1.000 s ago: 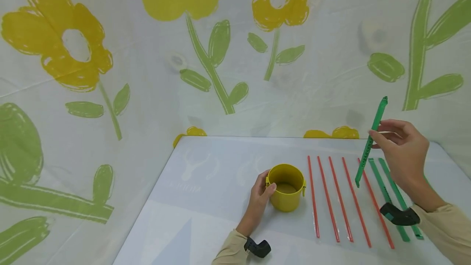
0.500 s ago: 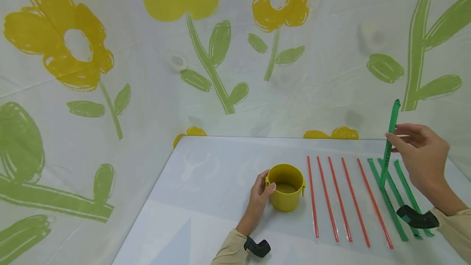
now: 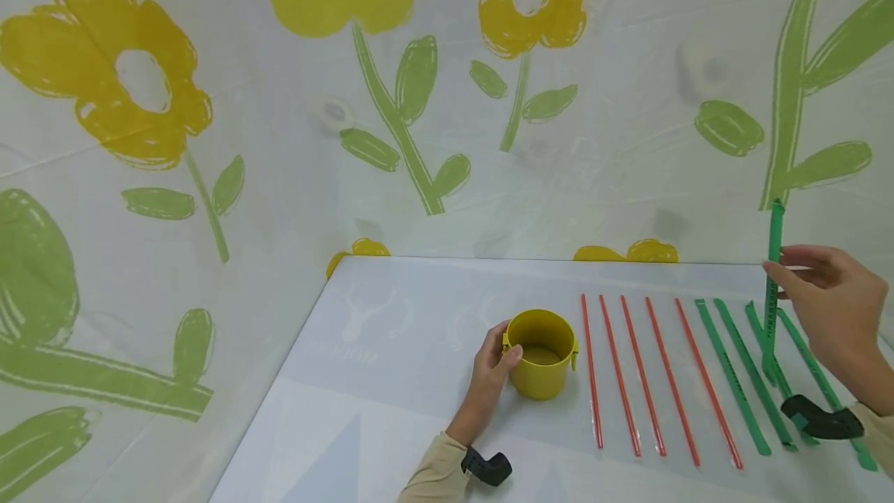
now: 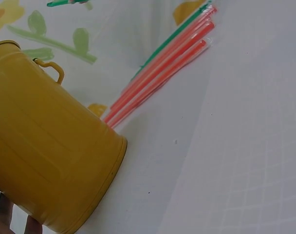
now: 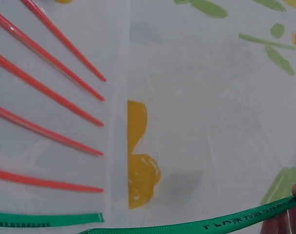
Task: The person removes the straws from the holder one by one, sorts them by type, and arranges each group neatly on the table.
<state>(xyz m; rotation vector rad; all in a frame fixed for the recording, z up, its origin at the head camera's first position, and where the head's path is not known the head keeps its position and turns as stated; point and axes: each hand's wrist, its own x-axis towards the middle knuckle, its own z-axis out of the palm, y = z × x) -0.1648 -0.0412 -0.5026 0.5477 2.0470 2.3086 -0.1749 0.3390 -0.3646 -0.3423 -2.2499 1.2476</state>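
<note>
Pinched between thumb and fingers of my right hand (image 3: 834, 301) is a slim green packet (image 3: 773, 278), upright over the right side of the table. Dark printed characters run along this packet (image 5: 245, 217) in the right wrist view; what it contains is hidden. My left hand (image 3: 483, 383) grips the side of a small yellow bucket (image 3: 539, 380) standing on the table, and no contents show inside it. Lug-like fittings stick out from its rim. Several matching green packets (image 3: 733, 383) lie below my right hand. The held packet's lower end overlaps one of them in the head view.
Several red straws (image 3: 649, 375) in clear sleeves lie side by side between the bucket and the green packets. The white table (image 3: 335, 410) ends at a flower-printed cloth (image 3: 293, 138) behind. Each wrist wears a black device (image 3: 486, 468).
My right hand has moved right and slightly down with the green packet, which has turned from slanted to nearly upright. More green packets have come into sight beneath it. The left hand stays put.
</note>
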